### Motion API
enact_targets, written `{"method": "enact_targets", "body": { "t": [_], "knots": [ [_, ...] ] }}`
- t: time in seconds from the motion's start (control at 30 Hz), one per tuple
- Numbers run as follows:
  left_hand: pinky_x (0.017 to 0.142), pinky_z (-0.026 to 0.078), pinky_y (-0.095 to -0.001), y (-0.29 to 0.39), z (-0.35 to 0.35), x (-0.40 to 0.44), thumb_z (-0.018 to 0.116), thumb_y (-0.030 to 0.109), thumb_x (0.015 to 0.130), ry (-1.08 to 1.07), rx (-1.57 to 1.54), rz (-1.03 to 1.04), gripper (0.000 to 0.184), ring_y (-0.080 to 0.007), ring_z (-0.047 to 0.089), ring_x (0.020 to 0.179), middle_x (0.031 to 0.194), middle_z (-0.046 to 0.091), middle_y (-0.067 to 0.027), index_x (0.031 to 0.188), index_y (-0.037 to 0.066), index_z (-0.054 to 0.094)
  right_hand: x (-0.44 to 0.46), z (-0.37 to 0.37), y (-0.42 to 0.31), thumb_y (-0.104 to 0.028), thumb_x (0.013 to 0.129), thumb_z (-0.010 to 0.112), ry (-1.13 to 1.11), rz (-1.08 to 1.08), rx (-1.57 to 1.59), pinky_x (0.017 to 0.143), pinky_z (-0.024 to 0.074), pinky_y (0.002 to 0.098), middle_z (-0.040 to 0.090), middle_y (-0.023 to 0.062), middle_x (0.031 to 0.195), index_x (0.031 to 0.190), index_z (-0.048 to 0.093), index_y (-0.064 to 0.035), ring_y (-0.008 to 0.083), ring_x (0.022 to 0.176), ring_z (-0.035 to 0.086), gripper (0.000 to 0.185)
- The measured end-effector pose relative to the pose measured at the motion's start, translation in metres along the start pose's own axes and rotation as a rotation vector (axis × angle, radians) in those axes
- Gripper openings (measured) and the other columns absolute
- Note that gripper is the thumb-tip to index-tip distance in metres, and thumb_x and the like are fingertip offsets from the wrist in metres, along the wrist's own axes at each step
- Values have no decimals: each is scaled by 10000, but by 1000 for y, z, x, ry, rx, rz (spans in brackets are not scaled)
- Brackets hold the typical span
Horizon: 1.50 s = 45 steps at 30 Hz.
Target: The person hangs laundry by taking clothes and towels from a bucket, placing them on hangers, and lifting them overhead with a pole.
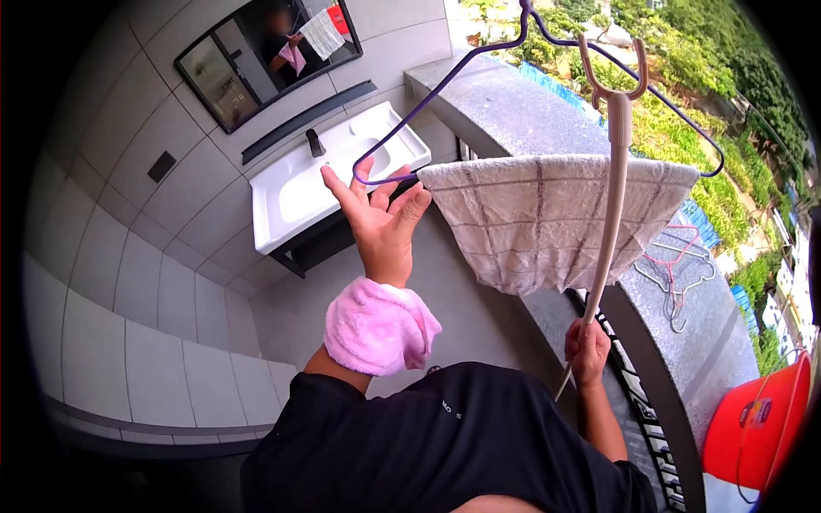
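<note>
A purple clothes hanger [453, 72] is up in front of me, its hook cut off by the top edge. Over its lower bar drapes a white checked towel [513, 224]. My left hand [380, 224] is beside the hanger's left corner, fingers spread; whether they touch it I cannot tell. Around that forearm is wrapped a pink towel [376, 327]. My right hand [588, 350] is closed round the shaft of a beige clothes pole [609, 222]. The pole's forked tip overlaps the hanger's right arm in view; contact is unclear.
A white washbasin [286, 192] with a black tap stands under a mirror [265, 60] ahead left. On the right runs a stone ledge [705, 329] holding pink and white hangers [676, 269] and a red bucket [757, 427]. Greenery lies beyond the ledge.
</note>
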<state>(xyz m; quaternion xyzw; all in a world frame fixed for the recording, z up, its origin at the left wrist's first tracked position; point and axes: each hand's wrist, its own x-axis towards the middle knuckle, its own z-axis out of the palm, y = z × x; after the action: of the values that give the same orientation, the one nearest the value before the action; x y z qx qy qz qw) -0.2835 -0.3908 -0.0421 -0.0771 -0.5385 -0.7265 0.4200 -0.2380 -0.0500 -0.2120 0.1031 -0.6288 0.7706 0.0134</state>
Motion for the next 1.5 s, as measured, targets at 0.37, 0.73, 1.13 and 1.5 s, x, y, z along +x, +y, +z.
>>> {"method": "enact_targets", "body": {
  "t": [0.37, 0.73, 1.13, 1.5],
  "knots": [
    [901, 540, -284, 3, 14, 4, 738, -33, 932, -7, -42, 92, 970, -173, 657, 1004, 1186, 647, -186, 1640, 90, 87, -12, -5, -6, -443, 1096, 487, 29, 7, 31, 452, 301, 230, 473, -22, 615, 872, 607, -19, 66, 490, 408, 494],
    [884, 518, -303, -10, 12, 10, 671, -62, 967, 37, 4, 108, 774, -147, 643, 990, 1080, 695, -103, 1605, 98, 264, -17, -1, -12, -411, 1105, 491, 57, 62, 59, 458, 299, 236, 461, -39, 605, 881, 622, -36, 47, 496, 386, 456],
    [608, 448, -211, -21, 7, -42, 613, 80, 1044, -227, 227, 152, 274, -65, 518, 633, 923, 700, -72, 1296, -26, 638, 27, 26, -41, -412, 1117, 461, -54, 0, 178, 460, 326, 230, 450, -41, 624, 980, 631, -27, 53, 505, 397, 442],
    [864, 573, -249, -33, 119, -48, 661, 95, 1024, -905, 46, -527, 441, -118, 702, 955, 1108, 748, -108, 1423, -56, 547, 79, 73, -82, -110, 930, 724, -176, -291, -13, 506, 391, 227, 557, -49, 728, 1009, 615, -69, 38, 582, 507, 141]
  ]
}}
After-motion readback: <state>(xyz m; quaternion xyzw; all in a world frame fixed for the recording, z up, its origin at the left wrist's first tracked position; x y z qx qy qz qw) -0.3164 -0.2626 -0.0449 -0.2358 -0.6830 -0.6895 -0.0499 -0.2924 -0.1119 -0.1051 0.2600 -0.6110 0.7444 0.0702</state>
